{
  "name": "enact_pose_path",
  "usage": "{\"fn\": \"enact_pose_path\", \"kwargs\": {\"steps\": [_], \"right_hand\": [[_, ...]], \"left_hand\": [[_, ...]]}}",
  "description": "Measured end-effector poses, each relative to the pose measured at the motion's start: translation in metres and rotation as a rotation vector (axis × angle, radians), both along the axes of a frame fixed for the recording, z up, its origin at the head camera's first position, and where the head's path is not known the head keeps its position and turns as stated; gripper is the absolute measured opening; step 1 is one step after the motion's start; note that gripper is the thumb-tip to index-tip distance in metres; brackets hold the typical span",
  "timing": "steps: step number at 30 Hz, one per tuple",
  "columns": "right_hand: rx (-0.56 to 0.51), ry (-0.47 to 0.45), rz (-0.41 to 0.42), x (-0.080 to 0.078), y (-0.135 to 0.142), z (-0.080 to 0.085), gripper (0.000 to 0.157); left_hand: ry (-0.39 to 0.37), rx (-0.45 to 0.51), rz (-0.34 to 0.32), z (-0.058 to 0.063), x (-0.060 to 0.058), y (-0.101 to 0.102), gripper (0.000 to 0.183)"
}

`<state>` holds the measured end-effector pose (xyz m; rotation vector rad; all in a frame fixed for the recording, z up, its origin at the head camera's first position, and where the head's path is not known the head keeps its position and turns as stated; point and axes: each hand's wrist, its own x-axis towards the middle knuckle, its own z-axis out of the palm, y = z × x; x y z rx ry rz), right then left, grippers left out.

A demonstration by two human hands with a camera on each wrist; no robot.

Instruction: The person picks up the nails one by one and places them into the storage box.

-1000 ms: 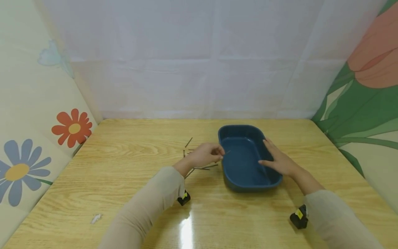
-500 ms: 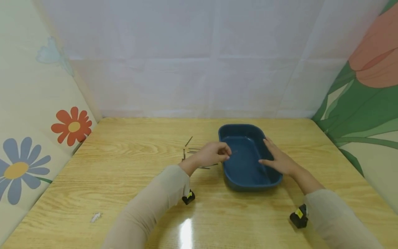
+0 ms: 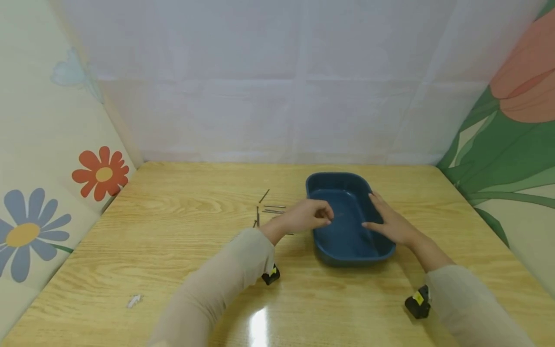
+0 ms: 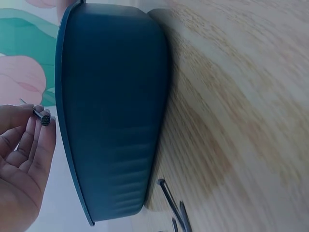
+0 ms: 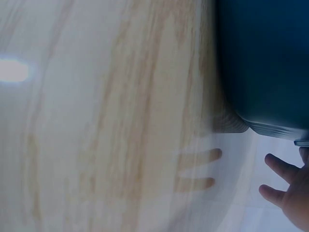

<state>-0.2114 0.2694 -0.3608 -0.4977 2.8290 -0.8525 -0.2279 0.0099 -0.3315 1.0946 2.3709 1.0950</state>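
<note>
My left hand [image 3: 305, 217] is over the left rim of a dark blue rectangular basin [image 3: 347, 262]. In the left wrist view, its thumb and fingers pinch a nail [image 4: 45, 120], the round textured head toward the camera. My right hand [image 3: 392, 227] rests at the basin's right rim, thumb over the inside. Two of its fingers [image 5: 280, 167] stretch out straight beyond the outer wall in the right wrist view. Several more nails [image 3: 274, 206] lie scattered on the table left of the basin, some hidden behind my left hand and forearm.
The wood-grain table [image 3: 195, 193] runs back to a white cloth [image 3: 217, 111]. Flower-printed panels flank both sides. Black devices with yellow marks hang by the left cuff [image 3: 270, 275] and right cuff [image 3: 418, 302]. A small whitish patch [image 3: 134, 301] shows at the front left.
My left hand has moved right with the nail, from the basin's left edge to over its inside. My right hand and the basin have stayed in place.
</note>
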Motion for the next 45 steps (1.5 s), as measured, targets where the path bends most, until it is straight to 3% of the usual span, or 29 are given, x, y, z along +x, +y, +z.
{"fn": "enact_pose_path", "kwargs": {"steps": [26, 33, 45], "right_hand": [[-0.010, 0.007, 0.003, 0.000, -0.001, 0.002, 0.081], [-0.014, 0.000, 0.002, 0.001, -0.001, 0.001, 0.081], [-0.007, -0.005, 0.001, 0.001, 0.000, 0.000, 0.081]], "left_hand": [[0.110, -0.160, -0.097, -0.006, 0.002, 0.031, 0.010], [0.098, -0.231, -0.109, -0.008, 0.004, 0.039, 0.010], [0.269, -0.396, -0.175, -0.019, 0.003, 0.059, 0.007]]}}
